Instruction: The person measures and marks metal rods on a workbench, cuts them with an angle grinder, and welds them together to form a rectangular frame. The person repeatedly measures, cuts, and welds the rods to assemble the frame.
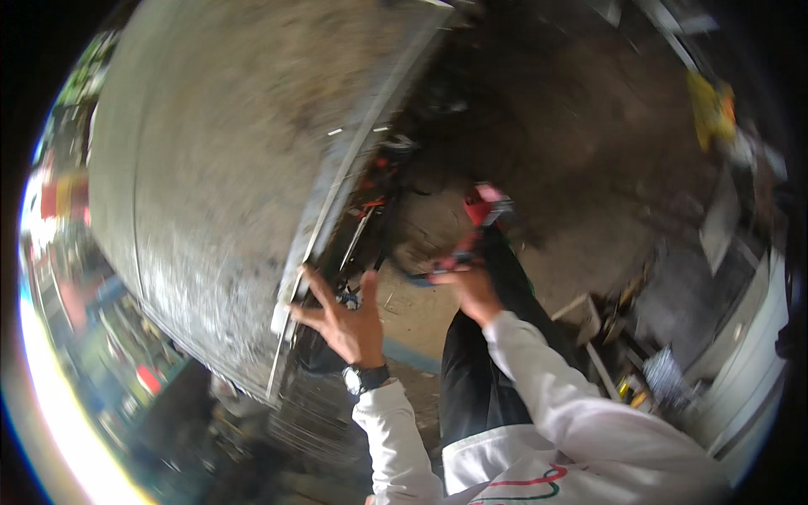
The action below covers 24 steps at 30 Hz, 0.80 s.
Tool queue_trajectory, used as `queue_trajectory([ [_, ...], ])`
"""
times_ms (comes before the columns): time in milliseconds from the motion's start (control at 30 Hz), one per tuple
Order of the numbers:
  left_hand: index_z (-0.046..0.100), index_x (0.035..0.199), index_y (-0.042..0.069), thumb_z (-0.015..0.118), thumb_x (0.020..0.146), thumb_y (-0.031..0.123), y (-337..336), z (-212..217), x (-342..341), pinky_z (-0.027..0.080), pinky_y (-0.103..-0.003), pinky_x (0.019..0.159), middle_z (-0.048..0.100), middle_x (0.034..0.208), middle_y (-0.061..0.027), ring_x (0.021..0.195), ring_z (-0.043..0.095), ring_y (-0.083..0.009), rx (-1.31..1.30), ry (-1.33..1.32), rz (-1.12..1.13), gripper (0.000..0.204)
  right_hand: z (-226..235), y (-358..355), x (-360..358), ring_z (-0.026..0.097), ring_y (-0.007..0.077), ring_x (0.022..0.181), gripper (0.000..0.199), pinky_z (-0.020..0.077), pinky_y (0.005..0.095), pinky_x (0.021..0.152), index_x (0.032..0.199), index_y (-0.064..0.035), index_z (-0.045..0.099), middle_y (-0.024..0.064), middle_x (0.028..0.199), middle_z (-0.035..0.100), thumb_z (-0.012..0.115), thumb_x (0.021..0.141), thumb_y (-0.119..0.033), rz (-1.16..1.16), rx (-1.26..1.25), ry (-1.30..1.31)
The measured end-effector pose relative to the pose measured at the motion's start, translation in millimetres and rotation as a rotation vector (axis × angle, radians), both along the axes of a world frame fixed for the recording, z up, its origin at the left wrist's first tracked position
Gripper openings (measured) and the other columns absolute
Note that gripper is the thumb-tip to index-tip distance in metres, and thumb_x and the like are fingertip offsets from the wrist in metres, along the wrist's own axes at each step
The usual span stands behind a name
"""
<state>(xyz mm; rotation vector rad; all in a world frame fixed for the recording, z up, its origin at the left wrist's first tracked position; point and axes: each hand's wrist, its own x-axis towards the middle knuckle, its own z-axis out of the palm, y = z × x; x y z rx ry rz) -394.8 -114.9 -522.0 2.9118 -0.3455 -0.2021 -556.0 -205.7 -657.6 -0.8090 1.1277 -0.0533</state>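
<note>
My left hand (341, 326), with a dark-strapped watch (364, 379) on the wrist, has its fingers spread. Its fingertips reach the long, pale metal strip (337, 189) along the edge of a large grey-brown sheet (236, 135); motion blur hides whether they press on it. My right hand (473, 290) is closed round a red and black tool (459, 259), too smeared to tell its exact kind. The tool is held apart from the strip, above my dark trouser leg (484, 370). Just beyond it shows a blurred pinkish-red and grey shape (486, 204), perhaps a shoe.
Dark clutter with orange-red bits (374, 202) lies beneath the sheet's edge. Wooden scraps (581, 316) and a crumpled silvery wrapper (665, 374) lie at the right, beside a pale panel (741, 345). A yellow bag-like thing (711, 109) is at the far right.
</note>
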Motion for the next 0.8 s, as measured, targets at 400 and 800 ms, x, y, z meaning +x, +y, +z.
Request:
queue_trajectory([
  [400, 0.037, 0.166, 0.036, 0.094, 0.075, 0.045, -3, -2, -4, 0.026, -0.068, 0.123, -0.003, 0.168, -0.042, 0.154, 0.001, -0.0669, -0.261, -0.036, 0.16, 0.107, 196, -233, 55, 0.06, 0.013, 0.065, 0.042, 0.0529, 0.0285, 0.06, 0.143, -0.0037, 0.049, 0.0111, 0.093, 0.067, 0.049, 0.112, -0.031, 0.3, -0.798, -0.187],
  [800, 0.038, 0.164, 0.043, 0.093, 0.076, 0.043, -9, -10, -7, 0.034, -0.065, 0.121, -0.002, 0.171, -0.0356, 0.155, 0.003, -0.065, -0.314, -0.056, 0.252, 0.104, 242, -132, 191, 0.061, 0.0088, 0.067, 0.047, 0.0503, 0.0231, 0.048, 0.155, -0.0117, 0.048, 0.0128, 0.105, 0.071, 0.057, 0.111, -0.025, 0.481, -1.043, -0.439],
])
